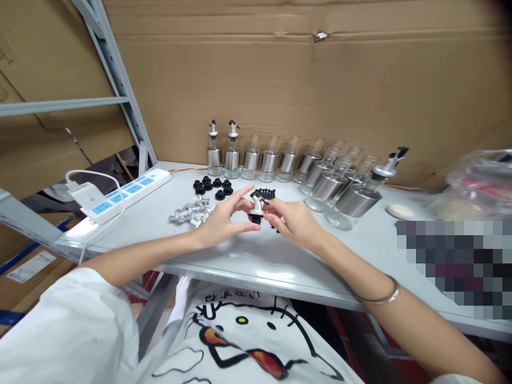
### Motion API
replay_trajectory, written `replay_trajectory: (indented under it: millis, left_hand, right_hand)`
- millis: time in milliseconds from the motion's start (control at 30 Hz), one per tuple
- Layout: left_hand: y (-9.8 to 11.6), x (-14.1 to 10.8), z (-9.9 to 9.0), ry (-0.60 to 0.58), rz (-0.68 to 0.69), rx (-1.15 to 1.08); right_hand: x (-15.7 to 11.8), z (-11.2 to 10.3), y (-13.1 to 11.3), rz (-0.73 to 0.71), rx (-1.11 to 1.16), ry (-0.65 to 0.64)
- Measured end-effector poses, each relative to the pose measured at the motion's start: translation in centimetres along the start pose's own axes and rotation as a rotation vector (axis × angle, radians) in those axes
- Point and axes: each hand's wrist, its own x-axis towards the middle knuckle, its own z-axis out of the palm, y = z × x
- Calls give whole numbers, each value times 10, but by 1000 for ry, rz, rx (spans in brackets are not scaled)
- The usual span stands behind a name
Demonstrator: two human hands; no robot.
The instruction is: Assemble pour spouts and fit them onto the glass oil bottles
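A silver-and-black bottle pourer (pixel 256 210) is upright between my hands, above the front part of the table. My left hand (pixel 222 217) grips it from the left, thumb at the black ribbed stopper and fingers curled by the silver spout. From the other side, my right hand (pixel 294 220) pinches it, fingers at the black flip cap and thumb near the base. Behind my hands lie small black caps (pixel 265 193) in a cluster. Black rubber stoppers (pixel 207 184) and a pile of silver spouts (pixel 192 212) lie left of them.
Several glass bottles with steel sleeves (pixel 270 161) line the table's back; three carry pourers, including the nearest right one (pixel 360 197). A white power strip (pixel 120 194) with a cable sits left. A white oval object (pixel 400 212) and plastic bag (pixel 480 181) are right. Cardboard (pixel 280 80) stands behind.
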Motion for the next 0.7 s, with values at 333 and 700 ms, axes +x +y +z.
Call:
replay_trajectory:
  millis: [333,700]
  left_hand:
    - [3,-1,-2,-59,26,81]
    - [2,-3,-4,-43,46,135]
  right_hand:
    - [-1,-1,-2,-67,-40,13]
    - [-2,-2,-6,11,108,-72]
